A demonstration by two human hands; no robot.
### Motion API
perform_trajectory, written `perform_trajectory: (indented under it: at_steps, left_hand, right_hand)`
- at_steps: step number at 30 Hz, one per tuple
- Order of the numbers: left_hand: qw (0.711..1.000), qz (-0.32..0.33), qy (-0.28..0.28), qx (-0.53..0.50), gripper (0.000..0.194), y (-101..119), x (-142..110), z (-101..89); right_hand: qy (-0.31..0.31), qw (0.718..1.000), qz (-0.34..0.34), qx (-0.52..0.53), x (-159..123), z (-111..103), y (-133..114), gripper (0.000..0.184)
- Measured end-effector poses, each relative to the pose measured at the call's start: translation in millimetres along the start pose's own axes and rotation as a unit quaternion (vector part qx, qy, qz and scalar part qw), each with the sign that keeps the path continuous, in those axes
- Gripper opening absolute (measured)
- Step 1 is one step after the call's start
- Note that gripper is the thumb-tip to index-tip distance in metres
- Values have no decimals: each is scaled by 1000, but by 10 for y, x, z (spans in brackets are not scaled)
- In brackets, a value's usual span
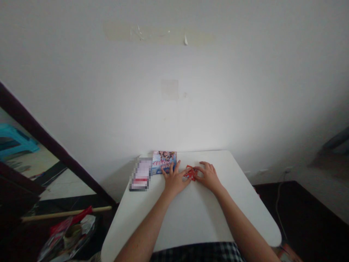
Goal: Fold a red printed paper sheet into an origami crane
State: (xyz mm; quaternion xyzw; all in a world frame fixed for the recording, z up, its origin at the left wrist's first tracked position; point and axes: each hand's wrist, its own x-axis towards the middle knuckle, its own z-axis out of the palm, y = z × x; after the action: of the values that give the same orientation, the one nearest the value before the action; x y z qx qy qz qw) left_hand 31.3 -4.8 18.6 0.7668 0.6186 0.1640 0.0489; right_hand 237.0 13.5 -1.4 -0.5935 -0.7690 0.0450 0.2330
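Observation:
A small red patterned piece (pixel 191 173), like folded paper or a card, lies between my two hands low over the white table (pixel 191 214). My left hand (pixel 175 181) touches its left side with thumb and index finger. The other left fingers are spread toward a colourful printed booklet or packet (pixel 164 160). On the right side, the thumb and index finger of my right hand (pixel 209 177) close on the red piece, and the remaining fingers curl above. Fingertips hide parts of its edges, and its exact kind is too small to make out.
A pixelated phone-like object (pixel 141 174) lies at the table's left edge. Behind the table stands a white wall (pixel 177 120) with tape marks. A bag of rubbish (pixel 71 233) and a wooden stick (pixel 102 209) are on the floor at left; a cable (pixel 277 200) hangs at right.

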Motion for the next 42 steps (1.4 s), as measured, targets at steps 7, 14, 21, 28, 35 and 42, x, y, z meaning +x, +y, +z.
perform_trajectory:
  at_steps: [7,14,21,28,35,42]
  left_hand:
    - [1000,0,13,-2,48,-20,-8,13]
    - [1000,-8,-4,-5,49,-51,18,-66]
    - [999,-25,-32,-20,52,-166,55,-135]
    - [999,-20,-17,-28,40,-241,68,-102]
    - [999,-13,-10,-33,34,-221,56,-135]
    - [999,-3,-19,-36,29,-225,64,-160]
  right_hand:
    - [8,1000,4,24,4,11,24,36]
    - [5,1000,-3,14,2,-2,22,40]
    - [-24,999,-25,3,-14,-33,-13,36]
    - [-38,997,-62,15,9,-40,-50,37]
    - [-49,990,-116,63,22,-14,-24,33]
    - [-55,991,-85,90,8,19,-22,32]
